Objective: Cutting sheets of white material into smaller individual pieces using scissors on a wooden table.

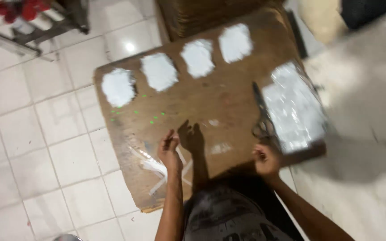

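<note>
Left hand (169, 149) pinched, contents unclear, over brown wooden board (228, 100) near edge; right hand (264, 158) curled beside dark scissors (262, 117), grip unclear. Step: placing small pieces; next needs steady pinch.

Heavy motion blur throughout; overhead lamp glare on floor tile (129, 46); hand shadow on board (228, 100).

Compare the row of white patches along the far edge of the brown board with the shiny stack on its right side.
The white patches are four separate pieces with ragged edges, matte and pale; the shiny stack is one larger rectangular block that glints like foil or plastic. The patches lie in a spaced row at the far edge; the stack sits alone at the right edge beside the scissors. Both rest flat on the board, untouched by either hand.
</note>
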